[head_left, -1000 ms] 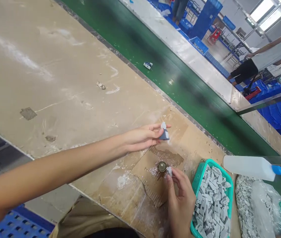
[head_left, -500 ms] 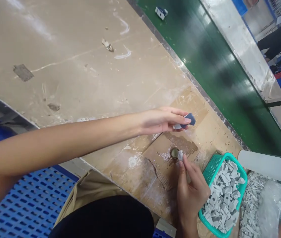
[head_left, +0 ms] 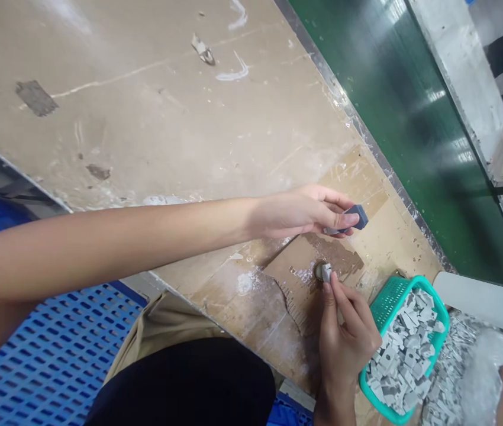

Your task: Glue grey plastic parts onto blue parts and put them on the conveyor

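My left hand (head_left: 309,212) reaches in from the left, its fingers closed round a dark blue-grey block (head_left: 360,217) with a paler part under the fingers. Lower down, my right hand (head_left: 348,334) pinches a small light-grey piece (head_left: 326,272) between thumb and forefinger. That piece is over a small round cap-like dish (head_left: 318,270) and hides part of it; whether they touch I cannot tell. The dish sits on a torn sheet of brown cardboard (head_left: 296,296). Beside my right hand stands a green basket (head_left: 368,387) filled with similar grey pieces.
A heap of small grey parts (head_left: 444,355) and clear plastic bags (head_left: 484,367) lie right of the basket. Behind it is a long white object (head_left: 484,305). A green conveyor belt (head_left: 415,136) runs along the table's far edge. One small part (head_left: 202,49) lies on the tabletop (head_left: 145,130).
My right hand has brought the grey piece over the round dish, covering more of it. The block in my left hand has turned slightly. The whole view has shifted a little.
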A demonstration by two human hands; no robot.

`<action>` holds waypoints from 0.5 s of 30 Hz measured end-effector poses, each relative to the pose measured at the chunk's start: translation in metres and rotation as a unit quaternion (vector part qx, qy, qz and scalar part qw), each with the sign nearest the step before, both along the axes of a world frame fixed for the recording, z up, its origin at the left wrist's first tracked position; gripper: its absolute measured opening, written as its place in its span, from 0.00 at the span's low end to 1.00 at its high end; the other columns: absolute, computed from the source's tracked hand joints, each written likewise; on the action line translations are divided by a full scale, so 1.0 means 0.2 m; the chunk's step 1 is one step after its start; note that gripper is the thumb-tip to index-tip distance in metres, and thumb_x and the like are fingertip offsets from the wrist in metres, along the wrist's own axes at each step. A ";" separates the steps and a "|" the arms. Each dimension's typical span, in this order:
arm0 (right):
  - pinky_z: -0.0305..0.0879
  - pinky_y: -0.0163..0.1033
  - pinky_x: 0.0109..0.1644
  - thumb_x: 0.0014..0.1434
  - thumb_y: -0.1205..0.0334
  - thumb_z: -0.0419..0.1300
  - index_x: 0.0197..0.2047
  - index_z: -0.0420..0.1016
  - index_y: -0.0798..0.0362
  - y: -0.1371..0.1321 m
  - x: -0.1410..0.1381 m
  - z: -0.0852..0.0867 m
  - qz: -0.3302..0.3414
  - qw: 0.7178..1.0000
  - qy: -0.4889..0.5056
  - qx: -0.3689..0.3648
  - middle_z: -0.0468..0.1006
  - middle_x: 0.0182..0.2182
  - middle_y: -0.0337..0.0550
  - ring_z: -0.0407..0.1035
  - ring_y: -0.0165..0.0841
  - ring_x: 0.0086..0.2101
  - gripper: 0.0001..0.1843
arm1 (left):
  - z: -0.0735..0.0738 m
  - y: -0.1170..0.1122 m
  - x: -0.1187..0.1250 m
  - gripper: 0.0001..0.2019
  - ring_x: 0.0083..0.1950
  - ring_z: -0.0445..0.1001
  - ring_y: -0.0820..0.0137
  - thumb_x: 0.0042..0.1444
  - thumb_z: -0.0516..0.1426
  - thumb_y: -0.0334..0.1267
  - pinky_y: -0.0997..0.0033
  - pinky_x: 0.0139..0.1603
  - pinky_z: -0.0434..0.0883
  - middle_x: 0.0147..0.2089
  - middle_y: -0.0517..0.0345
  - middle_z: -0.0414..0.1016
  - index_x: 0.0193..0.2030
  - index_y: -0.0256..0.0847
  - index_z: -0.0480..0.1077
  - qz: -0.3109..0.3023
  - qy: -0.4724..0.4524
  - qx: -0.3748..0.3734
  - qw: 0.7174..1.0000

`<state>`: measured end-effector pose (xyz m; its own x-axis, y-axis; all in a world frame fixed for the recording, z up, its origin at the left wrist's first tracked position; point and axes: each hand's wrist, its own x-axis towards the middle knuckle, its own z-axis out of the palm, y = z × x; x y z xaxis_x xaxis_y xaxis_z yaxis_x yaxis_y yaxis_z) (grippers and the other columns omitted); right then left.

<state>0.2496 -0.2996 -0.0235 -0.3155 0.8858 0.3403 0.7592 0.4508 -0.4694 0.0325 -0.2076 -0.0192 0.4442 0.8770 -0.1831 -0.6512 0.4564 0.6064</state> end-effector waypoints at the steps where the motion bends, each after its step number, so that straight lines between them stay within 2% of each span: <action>1: 0.74 0.36 0.41 0.64 0.72 0.62 0.54 0.79 0.47 0.00 0.00 0.00 -0.004 1.000 0.009 -0.005 0.81 0.39 0.43 0.76 0.31 0.36 0.18 | 0.00 0.00 0.00 0.07 0.41 0.76 0.73 0.54 0.65 0.27 0.69 0.52 0.71 0.39 0.54 0.79 0.40 0.32 0.76 0.006 0.028 0.011 1.000; 4: 0.72 0.37 0.39 0.64 0.71 0.62 0.55 0.79 0.44 -0.02 0.00 0.03 -0.045 0.996 0.070 -0.017 0.80 0.38 0.42 0.74 0.31 0.35 0.19 | -0.01 -0.01 0.01 0.12 0.40 0.78 0.71 0.48 0.67 0.27 0.67 0.51 0.72 0.39 0.53 0.80 0.41 0.33 0.77 0.018 0.120 0.058 0.991; 7: 0.70 0.39 0.37 0.64 0.68 0.63 0.55 0.79 0.42 -0.03 0.00 0.05 -0.089 0.985 0.149 0.002 0.78 0.36 0.42 0.72 0.32 0.34 0.18 | 0.00 -0.05 0.04 0.14 0.39 0.79 0.69 0.44 0.68 0.26 0.65 0.51 0.74 0.37 0.53 0.82 0.40 0.33 0.79 0.002 0.166 0.084 0.983; 11: 0.68 0.40 0.34 0.66 0.68 0.61 0.54 0.80 0.41 -0.02 0.00 0.07 -0.100 0.971 0.208 0.067 0.76 0.35 0.42 0.70 0.32 0.33 0.16 | 0.00 -0.11 0.11 0.13 0.39 0.81 0.67 0.39 0.67 0.24 0.66 0.48 0.76 0.35 0.54 0.83 0.35 0.36 0.80 -0.021 0.143 0.054 0.988; 15: 0.68 0.40 0.35 0.65 0.70 0.61 0.55 0.79 0.39 -0.02 -0.01 0.08 -0.083 0.973 0.206 0.063 0.76 0.36 0.41 0.71 0.32 0.34 0.19 | 0.00 -0.16 0.15 0.11 0.35 0.81 0.69 0.40 0.64 0.22 0.72 0.39 0.78 0.33 0.56 0.83 0.32 0.36 0.78 -0.052 0.094 0.024 0.994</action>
